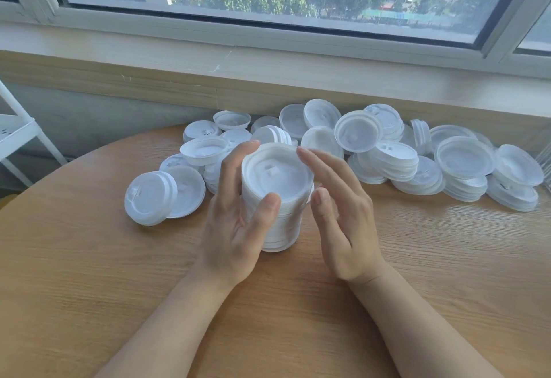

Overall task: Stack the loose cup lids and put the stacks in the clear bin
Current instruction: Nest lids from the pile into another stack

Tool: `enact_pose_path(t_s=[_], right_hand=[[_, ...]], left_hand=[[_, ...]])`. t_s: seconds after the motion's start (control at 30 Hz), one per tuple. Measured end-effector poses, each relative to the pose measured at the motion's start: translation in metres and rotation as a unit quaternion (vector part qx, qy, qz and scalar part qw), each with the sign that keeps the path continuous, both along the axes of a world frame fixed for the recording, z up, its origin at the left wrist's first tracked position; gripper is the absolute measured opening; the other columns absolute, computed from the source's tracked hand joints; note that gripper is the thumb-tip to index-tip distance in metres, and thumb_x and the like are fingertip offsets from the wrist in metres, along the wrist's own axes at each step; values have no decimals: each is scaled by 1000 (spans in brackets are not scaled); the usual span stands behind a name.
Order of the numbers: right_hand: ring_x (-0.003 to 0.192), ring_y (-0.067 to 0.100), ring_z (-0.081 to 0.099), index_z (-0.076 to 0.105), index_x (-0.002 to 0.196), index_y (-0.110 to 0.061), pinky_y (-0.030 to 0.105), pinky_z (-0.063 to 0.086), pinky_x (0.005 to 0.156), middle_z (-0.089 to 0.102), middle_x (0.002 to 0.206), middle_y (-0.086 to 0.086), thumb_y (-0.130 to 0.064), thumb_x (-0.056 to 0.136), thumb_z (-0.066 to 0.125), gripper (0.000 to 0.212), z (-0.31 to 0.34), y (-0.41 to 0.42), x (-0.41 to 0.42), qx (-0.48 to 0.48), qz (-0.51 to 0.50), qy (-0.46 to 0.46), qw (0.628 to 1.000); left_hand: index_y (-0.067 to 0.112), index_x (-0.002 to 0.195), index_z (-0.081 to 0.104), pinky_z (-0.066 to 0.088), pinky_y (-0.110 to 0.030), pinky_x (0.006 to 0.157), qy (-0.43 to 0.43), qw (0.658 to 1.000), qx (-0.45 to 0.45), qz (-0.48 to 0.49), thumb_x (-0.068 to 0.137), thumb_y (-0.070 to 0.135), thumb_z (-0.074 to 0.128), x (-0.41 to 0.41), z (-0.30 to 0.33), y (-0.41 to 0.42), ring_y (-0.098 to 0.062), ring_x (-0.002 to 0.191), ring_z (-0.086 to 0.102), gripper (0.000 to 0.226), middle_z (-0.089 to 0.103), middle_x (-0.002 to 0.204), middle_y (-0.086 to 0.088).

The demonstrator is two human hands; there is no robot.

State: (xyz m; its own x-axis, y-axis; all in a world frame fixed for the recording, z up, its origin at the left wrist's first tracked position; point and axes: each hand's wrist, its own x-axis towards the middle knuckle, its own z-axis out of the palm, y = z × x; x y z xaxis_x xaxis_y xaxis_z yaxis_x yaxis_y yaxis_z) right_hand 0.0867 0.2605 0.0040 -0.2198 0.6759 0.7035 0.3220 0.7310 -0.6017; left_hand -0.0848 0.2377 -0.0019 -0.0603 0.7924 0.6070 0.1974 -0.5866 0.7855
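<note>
Wooden table (119, 273) bears a lid stack (277, 199); left hand (235, 228) grasps it, right hand (343, 222) fingers straight alongside.

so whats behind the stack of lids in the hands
Behind the stack of lids lies a heap of loose lids against the wall; the stack and hands hide some of it.
</note>
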Motion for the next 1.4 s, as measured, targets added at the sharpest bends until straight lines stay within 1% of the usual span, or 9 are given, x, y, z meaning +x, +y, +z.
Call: enact_pose_path(t_s=[0.2, 0.3, 0.43, 0.6, 0.77, 0.93, 1.1, 1.2, 1.4], right_hand=[[109, 15, 62, 56, 147, -16, 37, 48, 98, 66, 125, -5, -20, 104, 56, 44, -9, 17, 12, -38, -98, -15, 994], [124, 9, 54, 58, 146, -26, 35, 42, 111, 63, 134, -13, -35, 95, 66, 52, -17, 25, 16, -89, -126, -102, 983], [137, 11, 44, 59, 145, -36, 41, 38, 113, 55, 146, -20, -62, 91, 56, 60, -24, 27, 12, -108, -105, -249, 957], [121, 15, 49, 59, 140, -36, 38, 40, 107, 55, 129, -13, -68, 83, 62, 65, -24, 28, 14, -107, -139, -227, 958], [145, 14, 33, 34, 158, -43, 33, 28, 113, 40, 159, -13, -69, 86, 67, 83, -22, 26, 11, -159, -111, -290, 937], [134, 12, 45, 42, 153, -35, 37, 37, 114, 52, 144, -16, -56, 83, 80, 82, -20, 26, 14, -164, -109, -210, 958], [132, -3, 43, 41, 154, -39, 25, 32, 115, 51, 136, -27, -42, 84, 83, 81, -14, 24, 15, -184, -94, -103, 973], [134, 4, 47, 40, 153, -41, 28, 35, 114, 54, 138, -21, -38, 85, 84, 81, -13, 24, 17, -185, -95, -64, 976], [118, 5, 58, 46, 150, -38, 9, 40, 96, 60, 125, -15, -37, 83, 87, 78, -12, 22, 16, -190, -91, -19, 977]], left_hand=[[5, 145, 43, 41, -30, 108, 8, 996, 18, 82, 96, 42, 52, -7, 0, 1, -19, 131, 54, 61, 54, 141, 8], [8, 145, 44, 39, -31, 112, 1, 992, 25, 127, 97, 42, 50, -14, 1, 1, -19, 135, 52, 59, 53, 142, 2], [10, 146, 43, 39, -32, 113, 8, 989, 29, 144, 97, 42, 51, -14, 1, 2, -19, 136, 51, 59, 51, 143, 10], [11, 148, 42, 39, -40, 116, 13, 991, 7, 135, 98, 44, 51, -13, 0, 2, -23, 140, 49, 61, 52, 148, -5], [5, 150, 42, 38, -41, 117, 22, 992, 2, 121, 97, 45, 51, -11, 2, 3, -22, 142, 47, 67, 51, 151, -3], [7, 151, 41, 39, -49, 117, 19, 993, -1, 119, 97, 46, 52, -11, 1, 3, -24, 142, 48, 67, 52, 151, -2], [8, 152, 42, 39, -51, 117, 15, 993, 2, 116, 97, 44, 53, -11, 1, 4, -26, 142, 49, 66, 53, 150, -3], [8, 152, 42, 39, -50, 117, 14, 993, 2, 116, 97, 44, 53, -11, 1, 3, -26, 142, 48, 66, 53, 150, -2], [7, 152, 41, 39, -50, 117, 15, 993, -2, 116, 97, 44, 52, -11, 1, 3, -26, 143, 48, 67, 52, 150, -5]])
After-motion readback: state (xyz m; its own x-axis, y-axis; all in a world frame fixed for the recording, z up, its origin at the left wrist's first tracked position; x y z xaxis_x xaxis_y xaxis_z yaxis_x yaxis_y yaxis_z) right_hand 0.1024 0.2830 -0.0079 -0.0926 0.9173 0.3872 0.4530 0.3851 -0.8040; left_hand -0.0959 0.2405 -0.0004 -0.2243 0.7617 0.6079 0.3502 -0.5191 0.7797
